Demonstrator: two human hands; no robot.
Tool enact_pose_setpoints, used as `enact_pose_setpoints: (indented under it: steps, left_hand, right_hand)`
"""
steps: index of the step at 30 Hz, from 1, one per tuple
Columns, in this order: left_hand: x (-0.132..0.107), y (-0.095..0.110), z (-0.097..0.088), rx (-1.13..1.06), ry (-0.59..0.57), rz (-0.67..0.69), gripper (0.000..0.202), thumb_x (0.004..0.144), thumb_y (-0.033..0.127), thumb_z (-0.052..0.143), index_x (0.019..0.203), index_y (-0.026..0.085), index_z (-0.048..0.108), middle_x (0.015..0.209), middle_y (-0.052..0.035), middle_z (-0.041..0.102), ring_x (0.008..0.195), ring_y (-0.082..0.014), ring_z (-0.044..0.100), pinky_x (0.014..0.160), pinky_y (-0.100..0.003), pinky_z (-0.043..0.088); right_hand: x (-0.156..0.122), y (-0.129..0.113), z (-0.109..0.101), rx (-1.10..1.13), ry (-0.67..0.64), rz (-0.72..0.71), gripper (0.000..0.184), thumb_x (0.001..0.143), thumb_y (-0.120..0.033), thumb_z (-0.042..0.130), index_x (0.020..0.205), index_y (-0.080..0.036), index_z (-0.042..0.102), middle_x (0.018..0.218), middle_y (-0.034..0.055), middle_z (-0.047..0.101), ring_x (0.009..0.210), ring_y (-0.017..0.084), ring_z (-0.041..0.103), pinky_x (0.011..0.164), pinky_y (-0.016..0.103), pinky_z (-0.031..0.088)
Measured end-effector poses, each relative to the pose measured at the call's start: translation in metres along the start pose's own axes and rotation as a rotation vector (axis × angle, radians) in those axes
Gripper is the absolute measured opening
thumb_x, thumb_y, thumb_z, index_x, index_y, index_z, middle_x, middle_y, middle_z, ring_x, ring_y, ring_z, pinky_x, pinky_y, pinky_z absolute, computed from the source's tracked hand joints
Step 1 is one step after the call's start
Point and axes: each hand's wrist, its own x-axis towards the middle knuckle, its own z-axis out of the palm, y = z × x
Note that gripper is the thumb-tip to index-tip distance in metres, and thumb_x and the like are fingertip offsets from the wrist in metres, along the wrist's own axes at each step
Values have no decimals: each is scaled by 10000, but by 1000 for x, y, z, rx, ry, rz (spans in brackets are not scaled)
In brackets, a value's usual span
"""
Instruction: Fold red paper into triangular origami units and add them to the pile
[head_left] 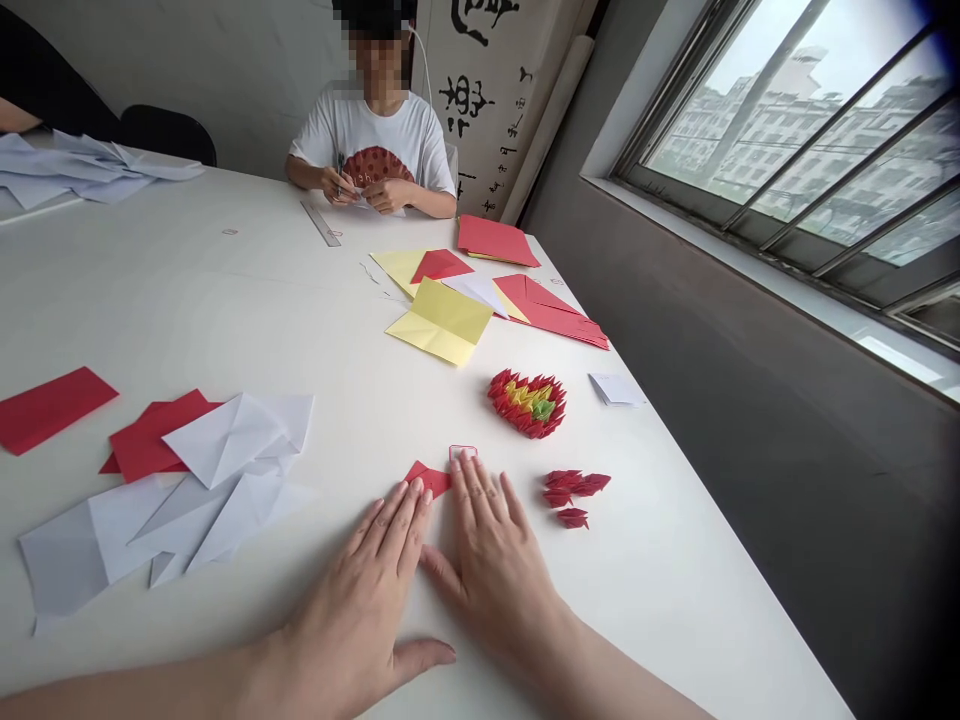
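Observation:
Both my hands lie flat on the white table (225, 320), fingers stretched forward. My left hand (367, 590) and my right hand (491, 550) press their fingertips on a small folded red paper piece (429, 477). Just right of my right hand lie a few small folded red origami units (574, 492). Farther ahead sits a heart-shaped origami assembly (529, 400) of red, yellow and green units.
White folded sheets (217, 470) and red sheets (150, 440) lie at the left. Yellow and red papers (442, 320) lie ahead, near the table's right edge. A person in a white T-shirt (379, 140) sits across, handling something. A ruler (321, 224) lies nearby.

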Motion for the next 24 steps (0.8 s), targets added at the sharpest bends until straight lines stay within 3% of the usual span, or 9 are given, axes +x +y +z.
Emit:
enact_pose_setpoints:
  steps: [4, 11, 15, 19, 24]
  left_hand:
    - [0, -1, -2, 24, 12, 33, 908, 762, 696, 360, 1368, 21, 334, 1423, -224, 325, 1317, -362, 277, 1042, -435, 260]
    - [3, -2, -3, 88, 79, 48, 778, 817, 609, 384, 1271, -18, 459, 1330, -260, 448, 1240, -372, 403, 995, -431, 331]
    - [8, -6, -5, 78, 96, 45, 601, 852, 462, 439, 1237, 2, 491, 1270, -235, 524, 1186, -351, 471, 942, -417, 405]
    - [17, -17, -9, -60, 88, -43, 430, 870, 250, 437, 1235, 26, 477, 1184, -194, 583, 1021, -274, 584, 814, -360, 494]
    - [26, -31, -16, -420, 59, -79, 270, 875, 227, 439, 1088, 139, 579, 1006, -101, 635, 897, -216, 587, 781, -336, 484]
  right_hand:
    - [2, 4, 5, -47, 57, 150, 763, 883, -552, 321, 1340, 59, 333, 1399, 256, 306, 1318, 368, 269, 1061, 531, 251]
    - [9, 3, -7, 117, 57, 102, 534, 890, -290, 390, 1381, -100, 298, 1404, 114, 387, 1315, 288, 307, 1053, 496, 292]
    - [12, 3, -9, 227, 113, 40, 517, 830, -109, 409, 1342, -161, 361, 1250, 105, 541, 1183, 272, 447, 960, 472, 389]
    - [14, 8, -6, 375, 155, -41, 487, 834, -41, 396, 1301, -178, 408, 997, 100, 624, 914, 231, 551, 754, 390, 485]
    - [16, 13, -5, 685, 186, -68, 208, 889, -162, 459, 998, -218, 627, 787, 50, 586, 687, 159, 550, 624, 297, 485]
